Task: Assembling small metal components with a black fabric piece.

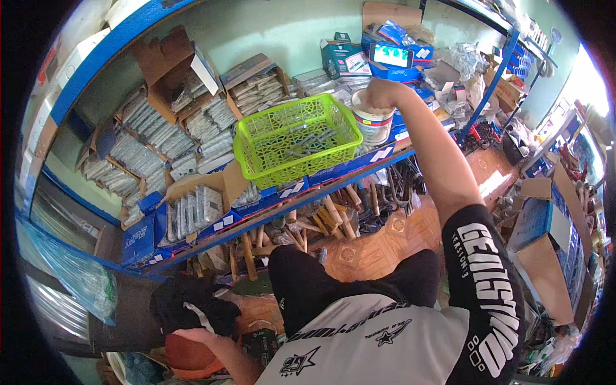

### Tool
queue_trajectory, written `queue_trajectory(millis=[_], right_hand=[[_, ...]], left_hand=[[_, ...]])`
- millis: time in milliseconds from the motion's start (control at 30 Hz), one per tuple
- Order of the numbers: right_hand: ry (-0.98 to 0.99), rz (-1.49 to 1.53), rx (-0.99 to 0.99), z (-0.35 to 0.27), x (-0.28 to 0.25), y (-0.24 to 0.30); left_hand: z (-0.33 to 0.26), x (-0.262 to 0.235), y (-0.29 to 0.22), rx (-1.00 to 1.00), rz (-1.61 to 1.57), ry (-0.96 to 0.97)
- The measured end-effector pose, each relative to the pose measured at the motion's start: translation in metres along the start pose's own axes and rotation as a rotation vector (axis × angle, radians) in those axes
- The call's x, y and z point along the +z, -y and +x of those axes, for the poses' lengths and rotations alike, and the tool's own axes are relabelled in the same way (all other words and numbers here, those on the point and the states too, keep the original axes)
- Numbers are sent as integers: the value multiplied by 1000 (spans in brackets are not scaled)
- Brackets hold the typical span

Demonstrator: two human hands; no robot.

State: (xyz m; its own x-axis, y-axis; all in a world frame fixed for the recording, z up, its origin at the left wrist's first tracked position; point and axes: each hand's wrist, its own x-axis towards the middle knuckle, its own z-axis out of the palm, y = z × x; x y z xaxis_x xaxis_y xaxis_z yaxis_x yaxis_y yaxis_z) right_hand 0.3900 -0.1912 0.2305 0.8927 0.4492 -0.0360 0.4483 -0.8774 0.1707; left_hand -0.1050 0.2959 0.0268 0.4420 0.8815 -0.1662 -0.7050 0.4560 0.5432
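Reaching my right hand [380, 93] up, upper centre of frame, fingers curling over the white tub's [373, 119] rim beside the green basket [296, 138]. Left hand [192, 335] is lying at lower left w/ black cloth [192, 305]; can't tell its grip.

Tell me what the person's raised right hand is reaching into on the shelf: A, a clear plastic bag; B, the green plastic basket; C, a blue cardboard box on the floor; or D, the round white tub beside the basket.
D: the right hand sits at the open top of the round white tub, which stands just right of the green basket on the blue shelf.
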Motion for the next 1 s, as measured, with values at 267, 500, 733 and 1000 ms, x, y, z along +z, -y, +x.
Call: queue_trajectory(millis=[267,500,733,1000], right_hand=[[303,188,33,51,62,-18],[99,314,332,29,37,31],[100,281,201,35,35,14],[-214,88,-142,-11,-3,1]], left_hand=[[6,6,10,107,148,-72],[3,-18,6,504,702,202],[-7,8,3,244,289,32],[2,-1,28,74,193,420]])
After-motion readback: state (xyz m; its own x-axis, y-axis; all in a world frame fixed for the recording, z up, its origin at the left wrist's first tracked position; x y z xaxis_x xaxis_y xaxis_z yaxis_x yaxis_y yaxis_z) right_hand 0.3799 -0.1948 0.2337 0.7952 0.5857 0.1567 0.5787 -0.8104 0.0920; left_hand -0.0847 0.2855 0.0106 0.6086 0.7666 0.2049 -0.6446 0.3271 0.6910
